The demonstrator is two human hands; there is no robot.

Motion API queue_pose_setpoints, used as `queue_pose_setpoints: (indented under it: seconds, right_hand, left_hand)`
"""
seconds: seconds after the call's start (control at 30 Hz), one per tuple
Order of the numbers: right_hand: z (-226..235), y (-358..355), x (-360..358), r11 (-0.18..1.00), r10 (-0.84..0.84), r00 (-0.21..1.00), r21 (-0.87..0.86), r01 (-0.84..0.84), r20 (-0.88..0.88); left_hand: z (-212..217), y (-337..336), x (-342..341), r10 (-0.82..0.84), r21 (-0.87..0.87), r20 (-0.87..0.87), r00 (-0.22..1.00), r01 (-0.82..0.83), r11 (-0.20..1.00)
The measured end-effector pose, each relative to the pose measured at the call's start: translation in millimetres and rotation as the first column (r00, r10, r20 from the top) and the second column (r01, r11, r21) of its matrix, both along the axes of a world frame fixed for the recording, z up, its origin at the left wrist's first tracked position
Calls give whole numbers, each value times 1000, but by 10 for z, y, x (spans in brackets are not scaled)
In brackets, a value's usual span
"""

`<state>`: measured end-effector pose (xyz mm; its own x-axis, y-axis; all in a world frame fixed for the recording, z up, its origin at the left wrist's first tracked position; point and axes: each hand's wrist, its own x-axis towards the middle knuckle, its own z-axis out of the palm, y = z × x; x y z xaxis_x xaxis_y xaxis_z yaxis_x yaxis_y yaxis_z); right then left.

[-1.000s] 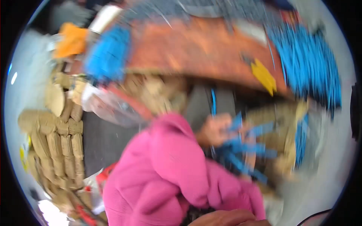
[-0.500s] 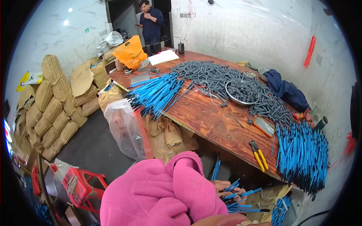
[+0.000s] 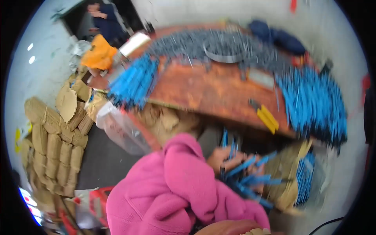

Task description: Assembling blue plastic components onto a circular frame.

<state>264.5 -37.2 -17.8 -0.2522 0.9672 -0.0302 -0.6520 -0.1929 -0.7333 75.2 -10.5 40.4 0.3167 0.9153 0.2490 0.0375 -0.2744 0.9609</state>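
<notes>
- Head view, foreground: two forearms in thick pink sleeves (image 3: pixel 176 192) enter from the lower edge and cross toward the lower centre-right.
- One bare hand (image 3: pixel 227 158) shows past the cuffs; the sleeves overlap, so it is probably the left hand, though the blur makes this uncertain. Its fingers are curled together around a bundle of blue rods (image 3: pixel 250 176), which fan out to the right and downward from the grip.
- The other hand is hidden behind the sleeves and the rods; whether it is closed or spread cannot be told.
- The held rods lie below the front edge of the tabletop (image 3: pixel 211 92), just left of a brown cardboard box (image 3: pixel 286 172) that has more blue rods standing at its right side.
- Head view, tabletop: a reddish-brown wooden surface carries one heap of blue rods at its left end (image 3: pixel 133 84) and a larger heap at its right end (image 3: pixel 313 103), well apart from each other.
- A mass of dark grey rods (image 3: pixel 196 43) covers the far part, with a round metal pan (image 3: pixel 223 51) among them.
- A yellow-handled tool (image 3: pixel 268 117) lies near the front edge, just left of the right heap.
- Head view, surroundings: stacked brown bundles and flattened cardboard (image 3: pixel 55 137) fill the floor at left; a clear plastic bag (image 3: pixel 121 127) hangs beside the table's left corner.
- An orange cloth (image 3: pixel 100 55) sits at the far left end; another person (image 3: pixel 103 19) stands beyond it.
</notes>
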Motion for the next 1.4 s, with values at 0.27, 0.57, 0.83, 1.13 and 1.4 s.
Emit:
queue_pose_setpoints:
  seconds: [0.27, 0.57, 0.83, 1.13, 1.4]
  right_hand:
    - [-36, 392, -28, 988, 42, 983, -156, -13, 180]
    - [98, 218, -155, 987, 33, 999, 160, -30, -15]
    - [60, 209, -159, 859, 253, 966, 449, -247, 48]
    - [-17, 217, 1, 968, 65, 975, 251, -11, -210]
    - [-335, 317, 129, 809, 375, 881, 567, -158, -288]
  left_hand:
    - [-313, 279, -140, 40, 41, -7, 999, -39, 998]
    - [-260, 63, -228, -37, -45, -72, 997, 33, 998]
    - [-344, -89, -315, -114, -179, 232, 966, 158, 971]
    - [-642, 678, -733, -215, -503, 581, 785, 554, 664]
    - [-2097, 1207, -793, 41, -547, -289, 956, -201, 813]
